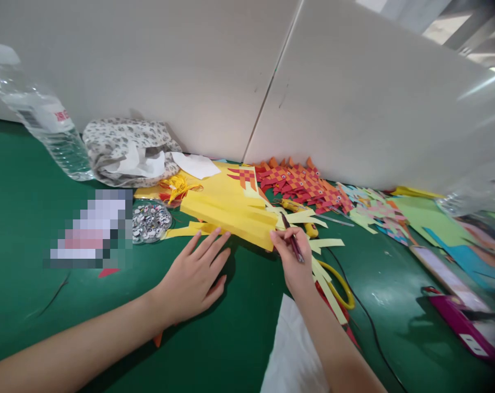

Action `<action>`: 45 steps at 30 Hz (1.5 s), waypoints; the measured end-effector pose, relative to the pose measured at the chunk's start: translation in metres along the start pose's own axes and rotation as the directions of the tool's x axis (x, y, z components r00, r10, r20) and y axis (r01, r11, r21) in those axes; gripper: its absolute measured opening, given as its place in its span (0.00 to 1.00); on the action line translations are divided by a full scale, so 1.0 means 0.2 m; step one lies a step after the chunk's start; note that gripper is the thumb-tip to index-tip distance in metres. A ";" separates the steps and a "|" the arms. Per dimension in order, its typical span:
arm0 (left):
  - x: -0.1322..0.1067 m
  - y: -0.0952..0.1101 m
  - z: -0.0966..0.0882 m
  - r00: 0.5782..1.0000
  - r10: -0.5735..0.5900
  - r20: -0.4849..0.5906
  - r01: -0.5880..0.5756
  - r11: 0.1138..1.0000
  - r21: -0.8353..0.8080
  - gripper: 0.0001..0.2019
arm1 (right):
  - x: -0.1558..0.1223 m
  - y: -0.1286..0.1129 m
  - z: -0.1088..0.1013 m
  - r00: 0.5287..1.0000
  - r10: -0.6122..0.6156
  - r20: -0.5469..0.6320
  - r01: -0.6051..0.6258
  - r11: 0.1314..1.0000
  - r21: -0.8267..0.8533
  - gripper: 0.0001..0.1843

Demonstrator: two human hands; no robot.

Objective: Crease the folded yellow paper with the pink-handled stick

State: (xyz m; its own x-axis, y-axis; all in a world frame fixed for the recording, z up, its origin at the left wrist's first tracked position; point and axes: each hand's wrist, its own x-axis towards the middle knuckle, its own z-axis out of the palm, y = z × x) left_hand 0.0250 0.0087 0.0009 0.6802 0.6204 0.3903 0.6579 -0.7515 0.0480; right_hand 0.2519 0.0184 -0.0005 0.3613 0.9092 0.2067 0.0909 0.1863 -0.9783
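Note:
My right hand (295, 256) is closed around a dark pen (292, 237), its fingers at the right end of a folded yellow paper sheet (231, 215). My left hand (200, 267) lies flat with fingers stretched out, fingertips at the sheet's lower edge. Behind it is a larger yellow sheet (218, 185), with a red and orange woven paper piece (244, 177) on top. Pale yellow paper strips (327, 243) spread beside my right hand. A yellow utility knife (298, 207) lies just beyond them, partly covered by strips.
Woven red and orange paper fish (302, 183) are piled along the grey partition (182, 71). To the left stand a water bottle (46, 120), a patterned tissue pouch (128, 147) and a bag of googly eyes (151, 222). A black cable (368, 311) and a magenta case (460, 325) lie right.

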 end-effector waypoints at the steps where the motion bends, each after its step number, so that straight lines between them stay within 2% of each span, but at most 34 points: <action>1: 0.00 -0.01 -0.01 1.000 0.002 -0.029 -0.001 0.999 0.036 0.18 | 0.00 -0.01 0.00 1.000 0.014 0.015 -0.015 1.000 0.028 0.19; 6: 0.03 -0.09 -0.07 0.986 0.048 -0.161 -0.011 0.974 0.225 0.18 | -0.01 -0.05 0.00 0.988 0.078 0.135 -0.100 0.980 0.171 0.20; 10: 0.05 -0.15 -0.12 0.994 0.013 -0.106 0.020 0.954 0.299 0.17 | -0.03 -0.07 -0.01 0.948 0.082 0.306 -0.141 0.974 0.175 0.19; 14: 0.06 -0.18 -0.15 0.990 -0.135 -0.030 0.139 0.959 0.249 0.10 | -0.05 -0.08 -0.01 0.897 0.096 0.431 -0.167 0.977 0.131 0.20; 17: 0.06 -0.20 -0.16 0.966 -0.253 -0.048 0.257 0.959 0.123 0.14 | -0.05 -0.08 0.00 0.912 0.059 0.406 -0.134 0.978 0.158 0.21; 19: 0.07 -0.22 -0.18 0.944 -0.319 -0.082 0.324 0.945 0.046 0.12 | -0.04 -0.07 0.01 0.941 0.019 0.338 -0.072 0.987 0.144 0.22; 22: 0.09 -0.24 -0.24 0.876 -0.475 -0.084 0.469 0.880 -0.077 0.10 | -0.05 -0.07 0.02 0.979 -0.064 0.195 0.060 0.998 0.024 0.21; 24: 0.11 -0.26 -0.29 0.815 -0.580 -0.014 0.551 0.781 -0.294 0.10 | -0.05 -0.07 0.02 0.982 -0.124 0.141 0.134 0.989 -0.060 0.19; 25: 0.12 -0.26 -0.32 0.801 -0.598 0.038 0.543 0.698 -0.467 0.09 | -0.06 -0.06 0.02 0.980 -0.141 0.138 0.155 0.984 -0.090 0.19; 26: 0.13 -0.26 -0.34 0.775 -0.628 0.064 0.514 0.570 -0.641 0.09 | -0.06 -0.06 0.02 0.978 -0.151 0.142 0.167 0.980 -0.111 0.19; 28: 0.14 -0.27 -0.37 0.713 -0.684 0.153 0.439 0.266 -0.858 0.08 | -0.06 -0.06 0.02 0.974 -0.158 0.164 0.181 0.974 -0.139 0.18; 29: 0.15 -0.27 -0.37 0.684 -0.701 0.200 0.396 0.127 -0.909 0.08 | -0.06 -0.06 0.02 0.971 -0.160 0.177 0.187 0.971 -0.150 0.18; 31: 0.15 -0.25 -0.36 0.651 -0.696 0.302 0.341 -0.087 -0.936 0.09 | -0.06 -0.06 0.02 0.966 -0.158 0.204 0.193 0.968 -0.163 0.18; 34: 0.14 -0.17 -0.30 0.635 -0.616 0.466 0.353 -0.306 -0.884 0.08 | -0.06 -0.04 0.01 0.962 -0.145 0.232 0.185 0.969 -0.162 0.17; 36: 0.13 -0.10 -0.25 0.599 -0.551 0.581 0.421 -0.401 -0.814 0.08 | -0.06 -0.03 0.00 0.959 -0.143 0.244 0.187 0.968 -0.168 0.17; 39: 0.12 -0.02 -0.19 0.567 -0.451 0.690 0.487 -0.492 -0.722 0.08 | -0.07 -0.03 -0.03 0.953 -0.136 0.272 0.189 0.965 -0.181 0.17; 42: 0.11 0.01 -0.16 0.551 -0.425 0.718 0.493 -0.529 -0.691 0.09 | -0.08 -0.05 -0.04 0.933 -0.160 0.322 0.220 0.962 -0.160 0.17; 45: 0.10 0.01 -0.17 0.543 -0.435 0.718 0.498 -0.522 -0.693 0.09 | -0.09 -0.07 -0.03 0.921 -0.188 0.342 0.251 0.956 -0.150 0.17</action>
State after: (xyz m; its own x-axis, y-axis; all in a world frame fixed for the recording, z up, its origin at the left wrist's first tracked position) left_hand 0.0298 0.0127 0.0394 0.3159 0.8248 -0.4690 -0.2288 0.5460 0.8060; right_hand 0.2504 -0.0025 0.0099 -0.0015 0.9295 0.3687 0.3165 0.3502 -0.8816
